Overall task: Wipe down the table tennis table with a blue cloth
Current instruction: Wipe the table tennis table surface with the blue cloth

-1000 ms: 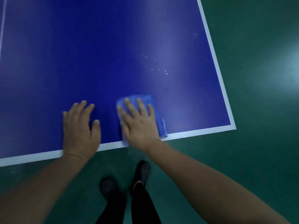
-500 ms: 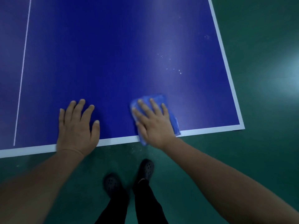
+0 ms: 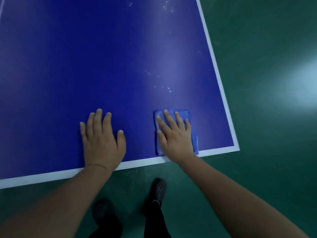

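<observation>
Right hand (image 3: 176,134), fingers flat, presses cloth (image 3: 186,114) onto table (image 3: 85,66) near its corner for wiping; left hand (image 3: 101,140), fingers spread flat, likely braces the lean.

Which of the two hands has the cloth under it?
The right hand, near the table's corner, presses flat on the blue cloth. The left hand lies flat on the bare table.

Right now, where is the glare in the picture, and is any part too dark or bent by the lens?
Head view: a pale glare band runs down the table beyond the right hand and blue cloth; a brighter patch lies on the green floor; the forearms and shoes are dim; the table's white edge looks slightly bowed.
</observation>
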A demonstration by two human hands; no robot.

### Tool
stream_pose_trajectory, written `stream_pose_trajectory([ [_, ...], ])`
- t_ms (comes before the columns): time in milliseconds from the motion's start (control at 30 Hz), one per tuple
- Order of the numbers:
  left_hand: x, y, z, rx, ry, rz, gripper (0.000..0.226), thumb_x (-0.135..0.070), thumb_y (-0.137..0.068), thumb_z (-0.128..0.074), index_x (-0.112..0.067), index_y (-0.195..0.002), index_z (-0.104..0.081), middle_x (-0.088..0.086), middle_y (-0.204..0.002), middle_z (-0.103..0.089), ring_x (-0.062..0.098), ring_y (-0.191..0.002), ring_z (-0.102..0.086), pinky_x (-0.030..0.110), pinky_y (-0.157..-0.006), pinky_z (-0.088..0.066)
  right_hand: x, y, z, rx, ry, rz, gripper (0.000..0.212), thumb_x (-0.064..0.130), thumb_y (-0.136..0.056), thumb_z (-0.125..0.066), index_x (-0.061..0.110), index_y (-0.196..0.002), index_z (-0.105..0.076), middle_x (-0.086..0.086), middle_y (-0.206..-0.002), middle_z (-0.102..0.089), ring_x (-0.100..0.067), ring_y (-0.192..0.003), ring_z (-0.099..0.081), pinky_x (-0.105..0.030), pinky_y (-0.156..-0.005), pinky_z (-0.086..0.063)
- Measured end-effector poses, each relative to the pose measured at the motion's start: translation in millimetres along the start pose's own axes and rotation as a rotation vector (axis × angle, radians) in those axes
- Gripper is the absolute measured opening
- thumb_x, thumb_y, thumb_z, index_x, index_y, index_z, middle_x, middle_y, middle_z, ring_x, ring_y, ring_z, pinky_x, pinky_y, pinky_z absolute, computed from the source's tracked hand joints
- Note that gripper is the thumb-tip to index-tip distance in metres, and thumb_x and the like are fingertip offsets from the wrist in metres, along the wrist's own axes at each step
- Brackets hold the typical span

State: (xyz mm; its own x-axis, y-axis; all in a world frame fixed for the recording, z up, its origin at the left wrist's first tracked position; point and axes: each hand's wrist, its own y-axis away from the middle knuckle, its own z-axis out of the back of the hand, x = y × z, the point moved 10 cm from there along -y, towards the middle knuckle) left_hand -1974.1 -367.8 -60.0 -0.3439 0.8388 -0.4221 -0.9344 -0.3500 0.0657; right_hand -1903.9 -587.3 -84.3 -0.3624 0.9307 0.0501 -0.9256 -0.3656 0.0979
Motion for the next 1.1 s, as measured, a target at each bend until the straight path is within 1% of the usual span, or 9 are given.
stream_pose_trajectory([
  [67, -14, 6, -15, 0.003, 0.006, 0.045, 0.067, -0.039, -0.092, -0.036, -0.005, -0.149, -0.033, 0.017, -0.16, -0.022, 0.032, -0.15, -0.013, 0.051, -0.123, -0.001, -24, 9, 5, -0.046, -0.016, 0.149, 0.048, 0.047, -0.102, -0.035, 0.031, -0.145, -0.051, 0.003, -0.156, -0.042, -0.03, -0.143, -0.037, -0.052, -0.109, -0.034],
  [267, -22, 17, -41, 0.046, -0.113, 0.023, 0.067, -0.042, -0.092, -0.03, -0.003, -0.147, -0.032, 0.018, -0.158, -0.025, 0.032, -0.15, -0.013, 0.053, -0.123, -0.003, -195, 1, 22, -0.111, 0.014, -0.065, 0.045, 0.037, -0.1, -0.039, 0.024, -0.138, -0.06, -0.007, -0.146, -0.053, -0.04, -0.124, -0.052, -0.05, -0.097, -0.043],
  [467, -26, 17, -38, 0.053, -0.129, 0.022, 0.066, -0.042, -0.093, -0.029, -0.002, -0.144, -0.039, 0.019, -0.157, -0.025, 0.033, -0.149, -0.012, 0.052, -0.123, -0.001, -334, -52, 59, -0.109, -0.082, -0.568, 0.028, 0.032, -0.103, -0.038, 0.017, -0.114, -0.058, -0.022, -0.113, -0.058, -0.042, -0.102, -0.057, -0.04, -0.078, -0.041],
  [600, -28, 16, -37, 0.057, -0.114, 0.025, 0.066, -0.041, -0.092, -0.031, -0.001, -0.143, -0.042, 0.021, -0.156, -0.026, 0.034, -0.149, -0.012, 0.05, -0.123, 0.001, -238, -75, 96, -0.333, -0.211, -0.136, 0.024, 0.022, -0.098, -0.049, 0.011, -0.119, -0.058, -0.012, -0.11, -0.062, -0.034, -0.094, -0.056, -0.04, -0.076, -0.044],
  [667, -29, 15, -37, 0.061, -0.119, 0.029, 0.066, -0.041, -0.091, -0.032, 0.0, -0.142, -0.043, 0.021, -0.156, -0.027, 0.035, -0.149, -0.013, 0.051, -0.123, 0.001, -169, -56, 71, -0.235, -0.201, 0.155, 0.024, 0.011, -0.092, -0.059, 0.006, -0.115, -0.064, -0.015, -0.109, -0.067, -0.037, -0.087, -0.061, -0.043, -0.073, -0.053],
  [767, -28, 13, -38, 0.071, -0.137, 0.034, 0.067, -0.041, -0.09, -0.032, 0.0, -0.141, -0.044, 0.022, -0.155, -0.028, 0.036, -0.149, -0.014, 0.05, -0.123, 0.0, -122, -26, 32, -0.121, -0.085, 0.443, 0.037, 0.004, -0.086, -0.07, 0.0, -0.123, -0.067, -0.021, -0.129, -0.063, -0.043, -0.105, -0.065, -0.051, -0.092, -0.053],
  [967, -28, 15, -38, 0.069, -0.146, 0.041, 0.066, -0.041, -0.092, -0.031, -0.001, -0.143, -0.043, 0.019, -0.157, -0.026, 0.032, -0.15, -0.011, 0.042, -0.123, 0.006, -205, -137, 73, -0.3, -0.053, 0.107, 0.033, -0.014, -0.073, -0.06, -0.017, -0.104, -0.067, -0.036, -0.113, -0.065, -0.053, -0.101, -0.065, -0.057, -0.094, -0.049],
  [1033, -27, 15, -39, 0.074, -0.146, 0.037, 0.066, -0.041, -0.092, -0.03, -0.001, -0.144, -0.043, 0.019, -0.157, -0.025, 0.032, -0.15, -0.011, 0.04, -0.123, 0.007, -194, -137, 64, -0.239, -0.026, 0.03, 0.036, -0.006, -0.083, -0.052, -0.013, -0.117, -0.063, -0.032, -0.128, -0.059, -0.048, -0.118, -0.058, -0.05, -0.109, -0.04],
  [1100, -27, 14, -40, 0.079, -0.141, 0.034, 0.067, -0.042, -0.092, -0.03, -0.001, -0.144, -0.042, 0.019, -0.157, -0.025, 0.032, -0.15, -0.011, 0.04, -0.123, 0.007, -154, -97, 36, -0.124, -0.022, 0.171, 0.045, 0.009, -0.089, -0.043, -0.004, -0.13, -0.056, -0.025, -0.141, -0.052, -0.044, -0.129, -0.049, -0.05, -0.115, -0.031],
])
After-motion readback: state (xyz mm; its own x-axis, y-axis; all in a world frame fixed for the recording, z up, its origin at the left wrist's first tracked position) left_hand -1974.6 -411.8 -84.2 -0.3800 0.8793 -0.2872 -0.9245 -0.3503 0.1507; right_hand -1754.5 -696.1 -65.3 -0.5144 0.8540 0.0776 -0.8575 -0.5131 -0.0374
